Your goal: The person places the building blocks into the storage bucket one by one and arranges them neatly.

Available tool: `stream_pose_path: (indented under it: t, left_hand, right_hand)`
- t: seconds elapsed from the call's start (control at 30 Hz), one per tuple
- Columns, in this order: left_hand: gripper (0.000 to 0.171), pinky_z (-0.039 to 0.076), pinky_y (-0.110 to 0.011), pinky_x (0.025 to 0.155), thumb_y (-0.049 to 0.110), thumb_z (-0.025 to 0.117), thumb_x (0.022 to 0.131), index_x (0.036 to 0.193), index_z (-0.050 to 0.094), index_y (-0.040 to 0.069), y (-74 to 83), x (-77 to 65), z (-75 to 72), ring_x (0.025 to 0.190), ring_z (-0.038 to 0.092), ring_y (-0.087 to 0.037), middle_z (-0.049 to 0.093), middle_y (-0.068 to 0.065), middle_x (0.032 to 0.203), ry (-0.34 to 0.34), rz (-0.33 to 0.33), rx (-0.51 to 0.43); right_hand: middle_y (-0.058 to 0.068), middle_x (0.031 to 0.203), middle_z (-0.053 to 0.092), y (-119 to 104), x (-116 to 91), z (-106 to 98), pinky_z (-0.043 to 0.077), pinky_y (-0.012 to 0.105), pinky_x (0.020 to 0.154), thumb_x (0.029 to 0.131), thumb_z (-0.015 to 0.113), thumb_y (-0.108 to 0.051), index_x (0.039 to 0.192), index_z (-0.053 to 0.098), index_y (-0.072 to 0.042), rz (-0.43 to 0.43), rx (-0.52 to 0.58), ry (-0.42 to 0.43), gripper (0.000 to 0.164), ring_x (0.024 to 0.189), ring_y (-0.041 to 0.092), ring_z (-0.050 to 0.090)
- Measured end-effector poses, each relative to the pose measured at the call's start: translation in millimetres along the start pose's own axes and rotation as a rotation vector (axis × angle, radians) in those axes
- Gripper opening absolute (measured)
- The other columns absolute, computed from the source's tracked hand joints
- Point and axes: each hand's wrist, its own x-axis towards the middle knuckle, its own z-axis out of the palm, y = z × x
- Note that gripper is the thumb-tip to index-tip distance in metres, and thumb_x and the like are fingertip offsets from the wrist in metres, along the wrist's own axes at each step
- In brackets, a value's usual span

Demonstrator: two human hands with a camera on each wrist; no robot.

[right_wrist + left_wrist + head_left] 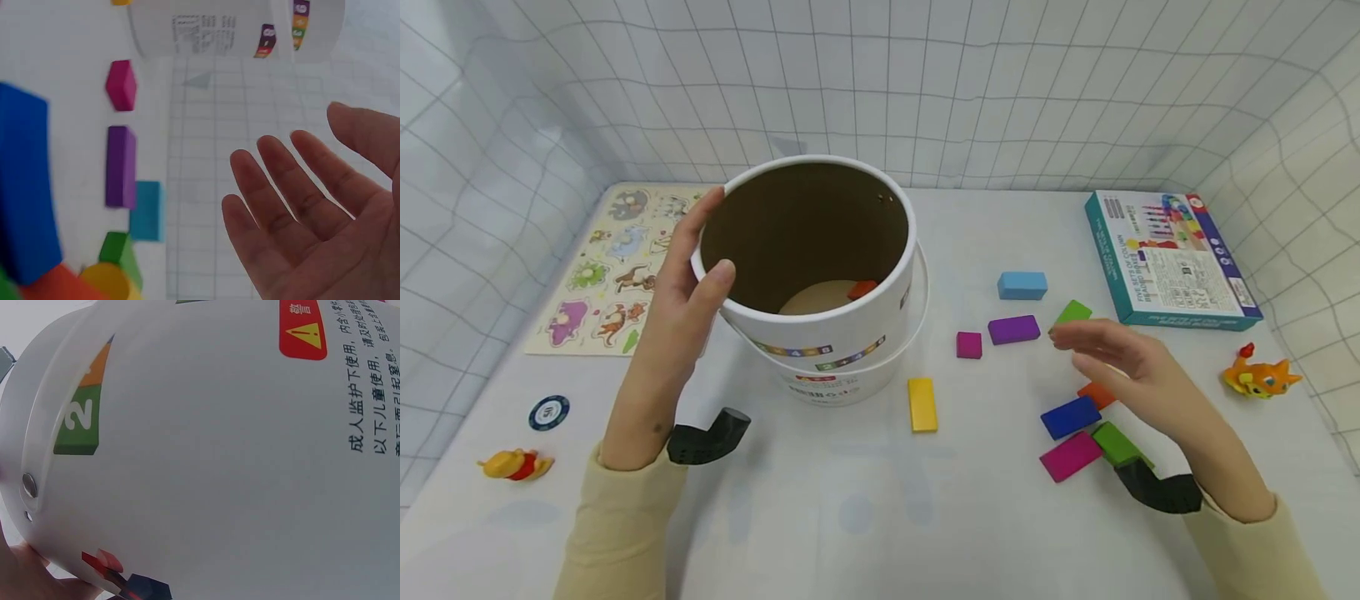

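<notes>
Bucket (850, 333): white outside, brown inside from where I stand, multicoloured number strips (795, 351); upper middle
Blocks (1014, 329): light blue, purple, magenta, yellow, green, orange, dark blue; centre to right
Puzzle board (597, 296): cream, colourful animals; left
Box (1183, 279): teal sides, white printed face, purple strip; upper right
Backdrop (925, 100): white, grey grid; top
Bear figure (512, 465): yellow, red shirt; lower left
Sleeves (621, 525): cream; bottom
</notes>
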Motion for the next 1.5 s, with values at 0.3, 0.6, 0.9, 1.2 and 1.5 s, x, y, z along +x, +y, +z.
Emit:
stream_pose_path:
  t: [0.3,0.6,0.9,1.2,1.5]
  left_hand:
    - [0.059,0.016,-0.051,0.104,0.013,0.046,0.083,0.139,0.029,0.018,-0.1,0.1,-1.4,0.131,0.011,-0.019,0.02,0.0,0.144,0.003,0.002,-0.018]
    - [0.057,0.021,-0.048,0.104,0.016,0.049,0.084,0.138,0.03,0.017,-0.4,-0.8,-2.8,0.13,0.015,-0.02,0.022,0.0,0.143,0.012,0.021,-0.055]
    - [0.058,0.021,-0.046,0.104,0.014,0.047,0.085,0.139,0.027,0.015,-1.4,0.5,-2.5,0.13,0.014,-0.021,0.019,-0.002,0.144,-0.014,0.027,-0.069]
    - [0.058,0.018,-0.047,0.104,0.016,0.048,0.085,0.139,0.028,0.016,-2.4,1.4,-0.9,0.13,0.014,-0.02,0.02,-0.001,0.144,-0.017,0.026,-0.053]
    - [0.058,0.017,-0.048,0.105,0.017,0.048,0.084,0.139,0.029,0.017,-2.2,1.1,0.0,0.13,0.014,-0.019,0.021,0.0,0.143,-0.011,0.022,-0.048]
  right_hand:
    - [0.002,0.129,0.045,45.4,-38.0,3.3,0.039,0.015,0.086,0.081,0.063,-0.022,0.132,0.04,-0.016,0.108,-0.253,-0.265,0.056,0.118,-0.007,0.031]
    - [-0.001,0.124,0.048,52.4,-36.5,14.2,0.03,0.006,0.088,0.08,0.064,-0.022,0.12,0.053,-0.018,0.092,-0.358,-0.2,0.042,0.118,0.012,0.037]
    - [0.007,0.115,0.052,48.2,-28.1,23.7,0.044,0.048,0.083,0.076,0.068,-0.013,0.109,0.06,-0.014,0.13,-0.406,-0.14,0.034,0.108,0.026,0.043]
    - [0.006,0.11,0.053,50.5,-27.2,31.2,0.046,0.046,0.081,0.076,0.068,-0.011,0.11,0.055,-0.011,0.137,-0.456,-0.09,0.036,0.102,0.022,0.047]
    - [0.002,0.108,0.058,37.7,-21.0,31.0,0.05,0.027,0.076,0.078,0.066,-0.012,0.114,0.054,-0.009,0.053,-0.291,-0.015,0.038,0.096,0.014,0.054]
